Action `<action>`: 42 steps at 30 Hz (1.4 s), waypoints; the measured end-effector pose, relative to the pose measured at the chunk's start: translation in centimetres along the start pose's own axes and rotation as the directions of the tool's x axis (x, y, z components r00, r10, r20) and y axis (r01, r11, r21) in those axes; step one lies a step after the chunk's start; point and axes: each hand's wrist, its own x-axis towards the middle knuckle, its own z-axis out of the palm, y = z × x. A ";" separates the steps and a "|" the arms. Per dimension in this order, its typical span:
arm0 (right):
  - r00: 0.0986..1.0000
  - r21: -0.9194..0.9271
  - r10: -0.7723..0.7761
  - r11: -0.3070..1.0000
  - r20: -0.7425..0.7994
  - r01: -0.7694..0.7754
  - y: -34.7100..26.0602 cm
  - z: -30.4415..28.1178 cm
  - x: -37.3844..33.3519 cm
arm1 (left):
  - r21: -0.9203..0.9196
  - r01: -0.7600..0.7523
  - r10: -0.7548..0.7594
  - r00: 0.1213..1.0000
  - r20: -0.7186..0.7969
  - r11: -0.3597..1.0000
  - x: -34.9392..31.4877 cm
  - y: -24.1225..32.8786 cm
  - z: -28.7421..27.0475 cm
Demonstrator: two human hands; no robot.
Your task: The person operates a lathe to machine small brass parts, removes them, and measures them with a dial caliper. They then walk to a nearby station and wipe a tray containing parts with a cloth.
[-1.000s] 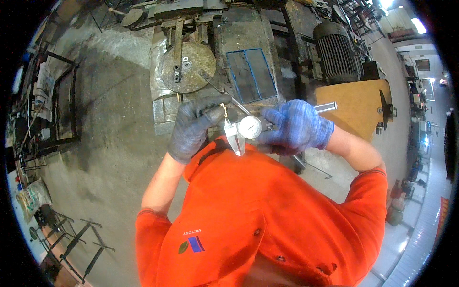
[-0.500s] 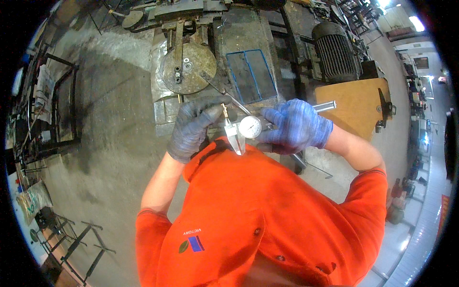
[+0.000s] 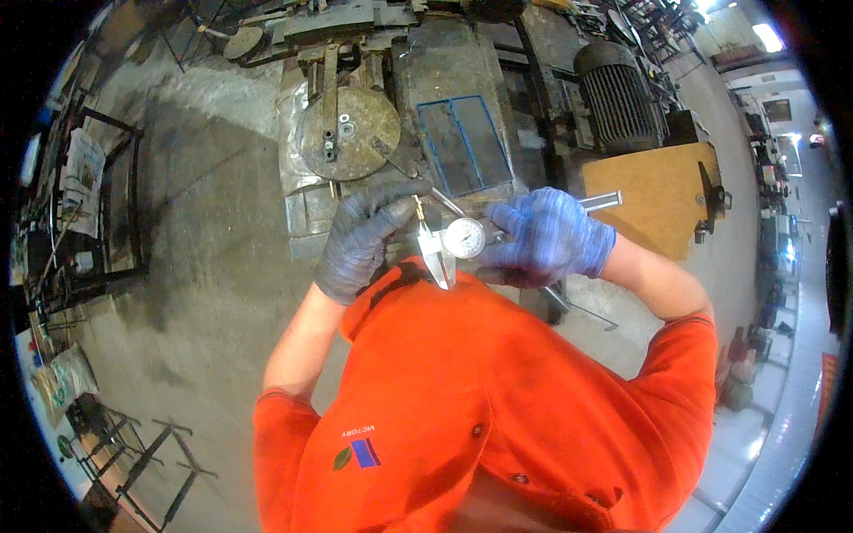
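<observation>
My right hand (image 3: 553,236), in a blue knitted glove, is closed round the beam of a dial caliper (image 3: 464,237). The caliper lies sideways in front of my chest. Its round white dial shows just left of my fingers, and its larger jaws point down toward my orange workwear. In a dark grey glove, my left hand (image 3: 357,238) pinches a slim brass-coloured pin (image 3: 420,210) at the caliper's upper, smaller jaws. The pin's lower end meets those jaws; whether it sits between them is too small to tell. My left fingertips hide its top.
Beyond my hands stands a machine with a round metal plate (image 3: 348,133) and a rod slanting toward me. A blue wire frame (image 3: 465,144) lies on its bed. To the right are a ribbed motor (image 3: 624,98) and a brown board (image 3: 653,197). Black metal racks (image 3: 135,200) stand left.
Both hands keep their grip on the caliper and the pin, with hardly any movement. The view has shifted very slightly.
</observation>
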 end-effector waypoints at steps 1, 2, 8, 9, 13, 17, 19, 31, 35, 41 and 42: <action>0.999 -0.003 -0.017 1.000 -0.038 0.016 0.0 0.1 0.0 | 0.010 -0.014 0.013 1.000 0.011 1.000 0.0 0.1 0.0; 0.999 -0.003 -0.012 1.000 -0.035 0.012 0.0 0.1 0.0 | 0.020 -0.027 0.027 0.999 0.022 0.999 0.1 0.1 0.0; 1.000 -0.005 0.019 1.000 -0.008 -0.019 -0.2 0.1 0.1 | 0.078 -0.039 0.038 0.999 0.016 0.996 0.2 0.2 -0.3; 1.000 0.002 0.019 1.000 -0.013 -0.019 -0.2 0.2 0.2 | 0.108 -0.043 0.042 0.999 0.014 0.993 0.2 0.2 -0.4; 0.997 0.022 0.058 0.998 0.055 -0.060 -0.3 0.2 0.3 | 0.063 -0.034 0.033 0.999 0.026 0.997 0.3 0.1 -0.6; 0.999 0.012 0.054 0.998 0.005 -0.054 -0.3 0.6 0.3 | 0.052 -0.036 0.034 0.999 0.036 0.998 0.3 0.4 -0.7; 0.998 0.024 0.052 0.998 0.025 -0.052 -0.3 0.6 0.2 | 0.045 -0.017 0.015 0.999 0.033 0.999 0.3 0.4 -0.7; 0.980 0.334 0.169 0.922 0.102 -0.194 -1.7 1.2 1.2 | -0.075 0.025 -0.025 1.000 -0.006 0.997 0.3 1.4 -2.0; 0.975 0.282 0.215 0.934 0.049 -0.220 -2.5 1.3 1.7 | -0.118 -0.026 0.017 0.997 -0.072 0.993 0.8 1.2 -3.9; 0.962 0.165 0.274 0.948 0.001 -0.271 -3.5 1.0 2.5 | -0.071 0.019 -0.025 0.996 -0.086 0.997 0.2 0.7 -6.3; 0.960 0.159 0.280 0.948 -0.004 -0.276 -3.6 0.9 2.8 | -0.071 0.037 -0.042 0.997 -0.072 0.997 0.2 0.8 -6.8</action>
